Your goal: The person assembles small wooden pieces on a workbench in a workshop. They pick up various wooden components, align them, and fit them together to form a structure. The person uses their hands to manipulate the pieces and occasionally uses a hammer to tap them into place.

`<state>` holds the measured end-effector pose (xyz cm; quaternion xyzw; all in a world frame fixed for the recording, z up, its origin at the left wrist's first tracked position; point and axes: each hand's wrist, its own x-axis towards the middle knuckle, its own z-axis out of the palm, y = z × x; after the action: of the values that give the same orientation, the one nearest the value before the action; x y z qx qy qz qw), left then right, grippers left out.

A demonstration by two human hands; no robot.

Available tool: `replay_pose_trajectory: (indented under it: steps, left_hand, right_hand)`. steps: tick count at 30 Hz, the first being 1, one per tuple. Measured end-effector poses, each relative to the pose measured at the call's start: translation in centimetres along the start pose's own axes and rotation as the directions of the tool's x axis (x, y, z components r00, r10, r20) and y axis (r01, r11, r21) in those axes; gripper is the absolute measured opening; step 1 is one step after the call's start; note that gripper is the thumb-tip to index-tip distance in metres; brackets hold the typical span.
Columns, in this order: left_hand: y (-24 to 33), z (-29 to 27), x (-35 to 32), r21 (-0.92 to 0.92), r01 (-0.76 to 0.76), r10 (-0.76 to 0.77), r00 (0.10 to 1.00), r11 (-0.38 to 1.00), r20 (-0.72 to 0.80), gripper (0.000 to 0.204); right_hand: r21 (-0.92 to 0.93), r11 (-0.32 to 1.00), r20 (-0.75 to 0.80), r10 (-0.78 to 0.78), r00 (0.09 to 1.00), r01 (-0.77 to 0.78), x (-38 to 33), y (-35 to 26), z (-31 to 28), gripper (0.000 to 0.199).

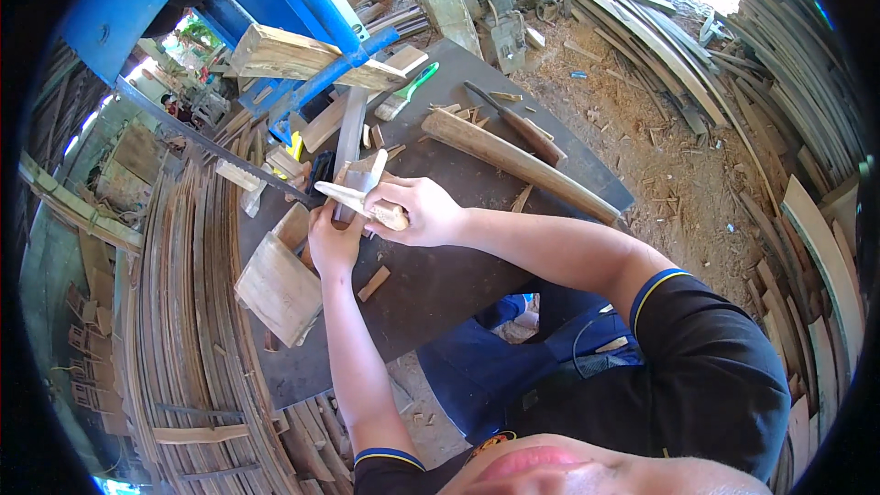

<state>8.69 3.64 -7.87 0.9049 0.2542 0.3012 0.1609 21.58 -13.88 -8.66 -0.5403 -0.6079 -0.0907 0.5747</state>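
My right hand (423, 211) grips a small pale wood piece (353, 200), its fingers wrapped round the near end. My left hand (335, 240) is closed at the piece's left underside; its fingertips are partly hidden. Just left of the hands, a toothed saw blade (215, 142) slants down from a blue machine (174, 0) to the dark table (431, 280). The wood lies very near the blade's lower end; whether they touch I cannot tell. A straight bar (351, 133) runs away behind the piece.
A wood block (282, 289) lies left of my left arm. Beyond my hands are a green-handled brush (408, 92), a long wood strip (518, 163) and a dark tool with a wooden handle (527, 133). A thick timber (312, 57) rests by the blue frame. Stacked planks (188, 312) flank the table.
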Motion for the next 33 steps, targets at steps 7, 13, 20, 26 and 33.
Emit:
replay_pose_trajectory:
  steps: [7, 13, 20, 26, 33]
  left_hand:
    - [0.2, -0.3, 0.1, 0.02, -0.037, 0.037, 0.999, 0.999, 0.006, 0.066]
    - [-0.3, 0.0, -0.3, 0.011, -0.028, 0.028, 0.999, 1.0, -0.021, 0.069]
    - [0.1, 0.4, 0.2, 0.034, -0.027, 0.027, 1.0, 0.999, -0.016, 0.062]
    - [0.0, -0.3, -0.5, -0.006, -0.024, 0.024, 1.0, 1.0, -0.007, 0.057]
    - [0.2, 0.3, -0.1, 0.075, 0.028, -0.028, 1.0, 0.997, 0.0, 0.055]
  right_hand:
    - [-0.115, 0.988, 0.031, -0.096, 0.995, 0.098, 0.3, 0.9, -0.2, 0.025]
    - [-0.108, 0.96, -0.025, -0.262, 0.965, 0.258, 0.7, -0.6, -1.3, 0.029]
    - [-0.214, 0.949, 0.131, -0.205, 0.97, 0.23, 0.6, 1.4, 0.4, 0.034]
    - [-0.141, 0.929, 0.096, -0.33, 0.939, 0.341, 0.4, -1.2, -1.0, 0.028]
    - [-0.26, 0.935, 0.203, -0.192, 0.96, 0.242, 0.4, 0.6, 0.9, 0.034]
